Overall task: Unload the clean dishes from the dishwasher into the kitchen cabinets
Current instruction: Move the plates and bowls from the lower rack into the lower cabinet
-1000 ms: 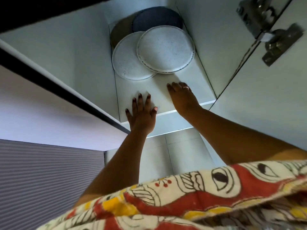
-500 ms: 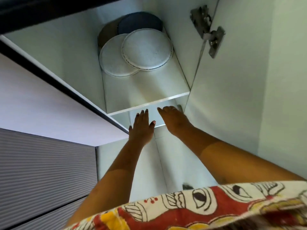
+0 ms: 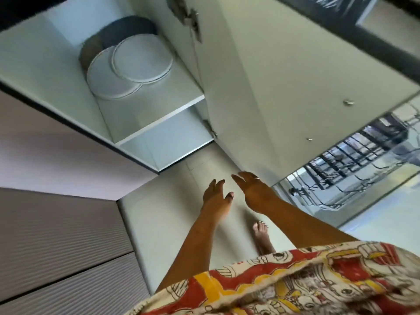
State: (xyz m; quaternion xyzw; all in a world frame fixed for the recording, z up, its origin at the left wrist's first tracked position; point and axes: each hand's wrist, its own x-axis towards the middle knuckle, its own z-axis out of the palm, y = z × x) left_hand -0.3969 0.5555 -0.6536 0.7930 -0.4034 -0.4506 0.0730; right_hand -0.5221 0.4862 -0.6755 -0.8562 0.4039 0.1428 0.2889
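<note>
Two white speckled plates [image 3: 142,59] lie overlapping on the upper shelf [image 3: 181,87] of an open low cabinet, in front of darker plates [image 3: 127,28] at the back. My left hand [image 3: 216,193] and my right hand [image 3: 252,189] hover side by side over the floor, below and outside the cabinet. Both are empty with fingers apart. The dishwasher's wire rack [image 3: 354,160] shows at the right, pulled out; what it holds is too blurred to tell.
The open cabinet door [image 3: 261,87] stands between the shelf and the dishwasher. Ribbed grey drawer fronts [image 3: 56,246] fill the left. My bare foot [image 3: 262,235] is on the pale tiled floor below my hands.
Both hands have drawn back from the shelf edge, out of the cabinet and down toward the floor. The view has swung right, bringing the dishwasher rack into sight.
</note>
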